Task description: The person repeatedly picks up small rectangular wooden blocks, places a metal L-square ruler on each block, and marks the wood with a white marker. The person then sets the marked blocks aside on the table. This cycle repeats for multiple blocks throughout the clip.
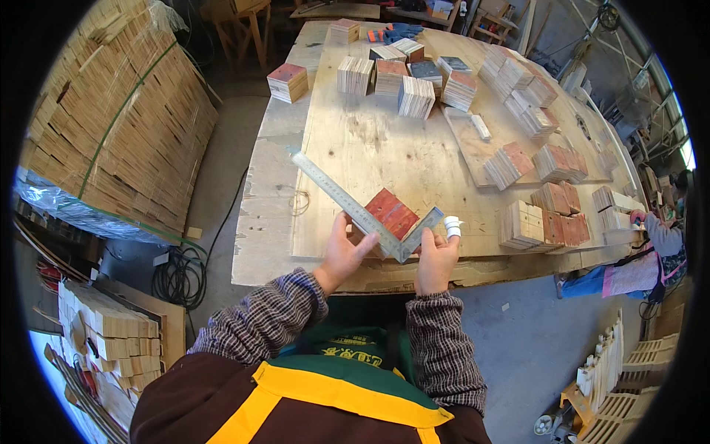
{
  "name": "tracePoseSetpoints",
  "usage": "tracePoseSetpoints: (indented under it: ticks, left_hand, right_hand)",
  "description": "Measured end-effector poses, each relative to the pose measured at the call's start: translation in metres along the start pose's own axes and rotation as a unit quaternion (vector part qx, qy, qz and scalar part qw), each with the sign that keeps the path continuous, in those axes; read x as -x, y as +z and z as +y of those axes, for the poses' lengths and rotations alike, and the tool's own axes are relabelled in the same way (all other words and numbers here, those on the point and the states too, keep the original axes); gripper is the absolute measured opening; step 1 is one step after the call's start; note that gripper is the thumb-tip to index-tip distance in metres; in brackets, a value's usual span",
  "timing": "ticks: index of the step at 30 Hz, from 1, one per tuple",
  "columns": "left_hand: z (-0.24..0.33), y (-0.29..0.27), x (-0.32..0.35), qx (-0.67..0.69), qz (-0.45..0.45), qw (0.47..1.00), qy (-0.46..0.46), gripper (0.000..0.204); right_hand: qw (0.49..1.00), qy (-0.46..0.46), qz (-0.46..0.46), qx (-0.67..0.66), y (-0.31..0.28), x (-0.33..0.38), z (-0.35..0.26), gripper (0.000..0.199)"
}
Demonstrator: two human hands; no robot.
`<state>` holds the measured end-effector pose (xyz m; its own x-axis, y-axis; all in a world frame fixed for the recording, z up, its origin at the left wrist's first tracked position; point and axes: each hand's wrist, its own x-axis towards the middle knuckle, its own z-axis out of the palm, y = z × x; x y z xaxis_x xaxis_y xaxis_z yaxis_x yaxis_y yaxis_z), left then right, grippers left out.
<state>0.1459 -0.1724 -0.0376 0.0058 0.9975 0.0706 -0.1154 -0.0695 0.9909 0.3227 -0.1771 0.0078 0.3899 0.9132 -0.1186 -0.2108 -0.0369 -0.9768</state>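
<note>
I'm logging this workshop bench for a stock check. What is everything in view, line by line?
Metal square: one, silver, held against the block at the near edge.
Red-faced wood block: one, under the square.
Wood block stacks: many, tan and red, across the plywood table.
Strapped wood pallet: one, tan, left.
Cables: black, on the floor.
Another person: right edge.
Left hand: on the square.
Right hand: on the square, fingertip bandaged white.

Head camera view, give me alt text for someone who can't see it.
A person's left hand and right hand hold a metal try square against a red-faced stack of wood squares on a plywood workbench. More small stacks of squares sit farther back, and a strapped pallet of wood stands left.
</note>
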Motion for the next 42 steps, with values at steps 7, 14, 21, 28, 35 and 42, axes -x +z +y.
tracePoseSetpoints:
  ticks: [7, 14, 21, 28, 35, 42]
  left_hand:
    - [-0.009, 0.019, 0.017, -0.219, 0.051, 0.968, 0.112, 0.129]
    - [0.005, 0.005, 0.02, 0.031, 0.009, 0.997, 0.069, 0.112]
    - [0.073, -0.046, 0.029, -0.048, -0.127, 0.983, 0.124, 0.116]
    - [0.122, -0.045, 0.031, -0.237, -0.204, 0.929, 0.201, 0.11]
    - [0.121, -0.039, 0.033, -0.237, -0.24, 0.918, 0.209, 0.113]
    - [0.122, -0.038, 0.035, -0.222, -0.258, 0.917, 0.209, 0.114]
  right_hand:
    - [0.984, -0.099, 0.125, -0.077, -0.035, -0.003, -0.043, 0.036]
    - [0.976, -0.141, 0.159, -0.047, -0.059, 0.003, -0.031, 0.044]
    - [0.989, -0.074, 0.116, -0.053, -0.031, 0.021, 0.021, 0.042]
    - [0.996, -0.039, 0.084, -0.01, -0.032, 0.04, 0.035, 0.054]
    - [0.994, -0.082, 0.056, 0.045, -0.055, 0.035, 0.044, 0.06]
    - [0.991, -0.074, 0.049, 0.096, -0.063, 0.04, 0.03, 0.058]
